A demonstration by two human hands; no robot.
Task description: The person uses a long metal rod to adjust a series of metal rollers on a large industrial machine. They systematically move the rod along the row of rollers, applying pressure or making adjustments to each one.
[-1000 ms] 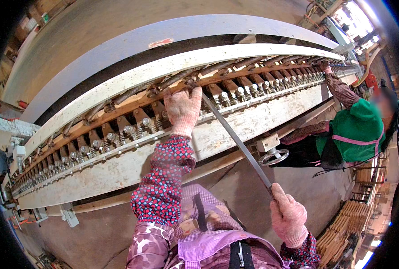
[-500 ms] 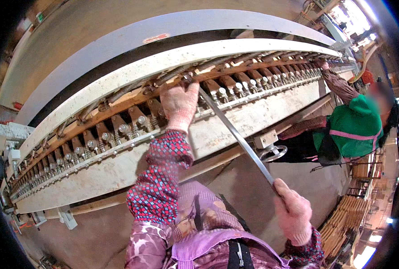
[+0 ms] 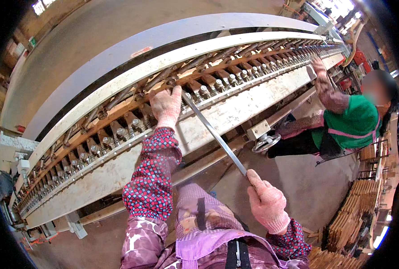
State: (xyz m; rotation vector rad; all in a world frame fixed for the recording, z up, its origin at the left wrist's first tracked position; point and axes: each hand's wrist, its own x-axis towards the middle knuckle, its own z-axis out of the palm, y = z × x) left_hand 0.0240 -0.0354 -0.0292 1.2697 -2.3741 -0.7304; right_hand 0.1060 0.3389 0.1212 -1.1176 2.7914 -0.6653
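Observation:
My left hand (image 3: 165, 106), in a pink knit glove, is closed over the edge of a long wooden strip (image 3: 118, 108) on a machine beam. Its fingertips are hidden behind the strip. In my right hand (image 3: 269, 205), gloved alike, is one end of a flat metal bar (image 3: 217, 138). The bar slants up and left, its far end among the bolts beside my left thumb. A row of spring-loaded bolts (image 3: 204, 91) with dark metal plates runs along the strip.
A white beam face (image 3: 226, 114) fronts the machine, with a handwheel (image 3: 266, 143) below. To the right a co-worker in a green vest (image 3: 354, 119) reaches to the same bolt row. Stacked wooden slats (image 3: 349, 215) lie at lower right. A pale curved panel (image 3: 172, 40) stands behind.
The view has shifted slightly. My right hand and its end of the bar have moved a little left toward me. My left hand stays on the wooden strip.

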